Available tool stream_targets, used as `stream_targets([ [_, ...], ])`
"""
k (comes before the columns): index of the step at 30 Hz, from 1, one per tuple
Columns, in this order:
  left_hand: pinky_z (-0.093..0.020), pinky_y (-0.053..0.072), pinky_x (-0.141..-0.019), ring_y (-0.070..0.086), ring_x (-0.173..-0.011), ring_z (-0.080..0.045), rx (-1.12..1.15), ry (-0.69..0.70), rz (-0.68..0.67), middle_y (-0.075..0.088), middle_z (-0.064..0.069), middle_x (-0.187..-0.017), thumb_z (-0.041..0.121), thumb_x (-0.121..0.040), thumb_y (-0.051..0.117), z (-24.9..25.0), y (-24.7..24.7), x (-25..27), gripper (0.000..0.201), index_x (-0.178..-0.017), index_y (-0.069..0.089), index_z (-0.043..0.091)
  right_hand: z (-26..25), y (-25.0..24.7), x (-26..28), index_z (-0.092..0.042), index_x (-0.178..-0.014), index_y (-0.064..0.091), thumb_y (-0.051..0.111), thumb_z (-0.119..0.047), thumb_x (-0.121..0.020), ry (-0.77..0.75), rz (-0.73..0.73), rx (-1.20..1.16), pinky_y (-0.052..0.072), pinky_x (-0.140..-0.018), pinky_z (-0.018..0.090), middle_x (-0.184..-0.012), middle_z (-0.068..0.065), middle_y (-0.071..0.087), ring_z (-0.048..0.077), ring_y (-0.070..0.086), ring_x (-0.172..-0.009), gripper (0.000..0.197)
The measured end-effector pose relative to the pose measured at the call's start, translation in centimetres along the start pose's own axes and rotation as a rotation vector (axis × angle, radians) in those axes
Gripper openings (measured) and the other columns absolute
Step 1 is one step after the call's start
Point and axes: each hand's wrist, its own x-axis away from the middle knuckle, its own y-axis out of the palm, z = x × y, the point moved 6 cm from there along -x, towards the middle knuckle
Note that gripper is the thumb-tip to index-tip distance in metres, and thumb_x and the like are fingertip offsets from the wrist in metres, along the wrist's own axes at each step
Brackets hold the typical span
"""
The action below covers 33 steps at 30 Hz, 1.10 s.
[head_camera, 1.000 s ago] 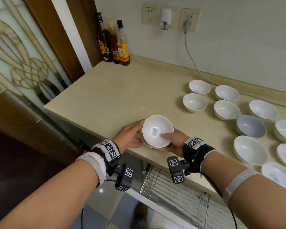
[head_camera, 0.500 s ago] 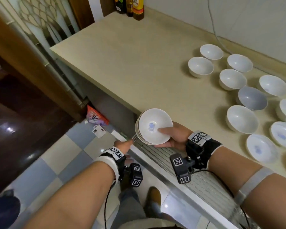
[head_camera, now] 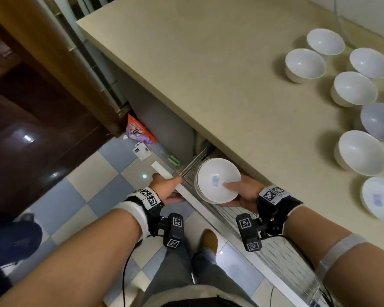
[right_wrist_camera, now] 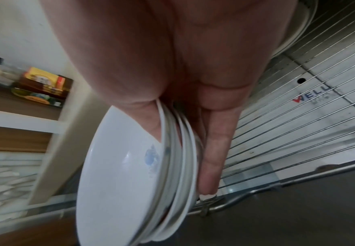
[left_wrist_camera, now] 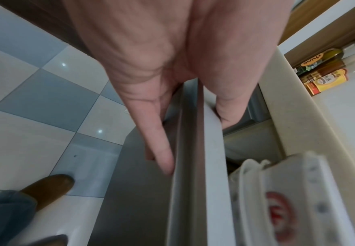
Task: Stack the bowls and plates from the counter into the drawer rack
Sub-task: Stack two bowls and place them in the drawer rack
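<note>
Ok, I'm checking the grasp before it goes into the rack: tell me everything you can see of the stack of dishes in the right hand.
The stack of dishes is several nested white, glossy, ceramic-looking shallow bowls; the top one has a faint blue mark at its centre. It is tilted, held over the wire drawer rack beside the counter edge. The right hand grips it, thumb inside the top rim, fingers beneath.

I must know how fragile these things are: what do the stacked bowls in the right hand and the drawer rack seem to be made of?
Stacked bowls: apparently glazed white ceramic; glossy highlights, thin rims, a blue mark inside.
Drawer rack: looks like shiny metal wire, probably chromed or stainless steel; thin parallel rods reflect light.
</note>
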Motion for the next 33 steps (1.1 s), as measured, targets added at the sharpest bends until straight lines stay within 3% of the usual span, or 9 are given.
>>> stream_targets([
  [7, -0.051, 0.064, -0.071, 0.078, -0.087, -0.038, 0.014, -0.007, -0.012, 0.073, -0.027, -0.113, 0.013, -0.080, 0.076, -2.5, -2.7, -0.6, 0.064, -0.136, 0.044, 0.007, 3.9, 0.1, -6.7, -0.003, -0.145, 0.040, 0.049, 0.005, -0.096, 0.156, 0.034, -0.025, 0.062, -0.051, 0.046, -0.142, 0.027, 0.051, 0.043, 0.059, -0.108, 0.050],
  [12, -0.052, 0.064, -0.073, 0.078, -0.087, -0.036, 0.038, -0.004, 0.001, 0.071, -0.023, -0.117, 0.011, -0.084, 0.075, -3.2, -3.0, -0.7, 0.060, -0.133, 0.041, 0.017, 5.8, 1.6, -11.7, -0.009, -0.145, 0.039, 0.046, 0.009, -0.096, 0.126, 0.000, 0.019, 0.060, -0.046, 0.044, -0.137, 0.024, 0.050, 0.042, 0.060, -0.095, 0.053],
  [15, -0.050, 0.064, -0.073, 0.079, -0.086, -0.032, 0.057, 0.007, 0.012, 0.071, -0.018, -0.116, 0.011, -0.087, 0.073, -3.3, -3.0, -0.6, 0.056, -0.131, 0.040, 0.019, 5.8, 2.6, -13.9, -0.013, -0.129, 0.045, 0.045, 0.009, -0.094, 0.135, 0.029, 0.145, 0.062, -0.066, 0.055, -0.120, 0.020, 0.054, 0.041, 0.062, -0.090, 0.040],
  [17, -0.046, 0.065, -0.072, 0.079, -0.083, -0.029, 0.061, 0.010, 0.019, 0.072, -0.015, -0.114, 0.012, -0.088, 0.074, -3.4, -3.0, -0.4, 0.057, -0.133, 0.039, 0.020, 6.3, 2.8, -16.1, -0.008, -0.135, 0.043, 0.049, 0.003, -0.091, 0.165, 0.030, 0.274, 0.054, -0.085, 0.065, -0.122, 0.025, 0.057, 0.050, 0.062, -0.101, 0.046],
  [21, -0.049, 0.064, -0.077, 0.079, -0.084, -0.028, 0.053, 0.019, 0.030, 0.071, -0.013, -0.117, 0.018, -0.086, 0.078, -3.5, -3.0, -0.2, 0.065, -0.138, 0.038, 0.022, 7.7, 2.2, -21.0, -0.018, -0.141, 0.039, 0.054, -0.004, -0.086, 0.151, 0.009, 0.438, 0.059, -0.075, 0.054, -0.125, 0.026, 0.059, 0.052, 0.065, -0.103, 0.059],
  [25, -0.050, 0.064, -0.079, 0.078, -0.088, -0.029, 0.053, 0.025, 0.042, 0.070, -0.013, -0.118, 0.017, -0.085, 0.078, -3.4, -3.0, 0.0, 0.066, -0.137, 0.038, 0.022, 7.2, 2.8, -20.4, -0.015, -0.132, 0.042, 0.062, -0.013, -0.081, 0.215, -0.017, 0.412, 0.050, -0.091, 0.068, -0.121, 0.027, 0.061, 0.055, 0.065, -0.103, 0.054],
  [27, -0.048, 0.065, -0.076, 0.078, -0.088, -0.030, 0.056, 0.027, 0.041, 0.069, -0.014, -0.119, 0.017, -0.085, 0.078, -3.3, -2.9, 0.2, 0.065, -0.137, 0.038, 0.022, 7.1, 2.8, -20.6, -0.015, -0.122, 0.042, 0.063, -0.014, -0.085, 0.231, -0.011, 0.406, 0.049, -0.095, 0.067, -0.123, 0.028, 0.058, 0.056, 0.062, -0.108, 0.042],
  [30, -0.045, 0.065, -0.073, 0.078, -0.084, -0.027, 0.063, 0.032, 0.044, 0.069, -0.015, -0.118, 0.016, -0.086, 0.078, -3.2, -2.8, 0.4, 0.064, -0.136, 0.039, 0.020, 7.2, 2.4, -21.4, -0.008, -0.126, 0.047, 0.066, -0.021, -0.082, 0.225, -0.004, 0.399, 0.050, -0.095, 0.065, -0.127, 0.027, 0.058, 0.051, 0.061, -0.113, 0.050],
  [33, -0.046, 0.065, -0.074, 0.078, -0.083, -0.027, 0.066, 0.033, 0.050, 0.070, -0.015, -0.117, 0.016, -0.085, 0.078, -3.2, -2.8, 0.5, 0.063, -0.135, 0.039, 0.020, 7.7, 1.9, -21.8, -0.013, -0.117, 0.049, 0.068, -0.027, -0.074, 0.244, -0.017, 0.388, 0.051, -0.093, 0.065, -0.118, 0.026, 0.062, 0.050, 0.066, -0.105, 0.049],
])
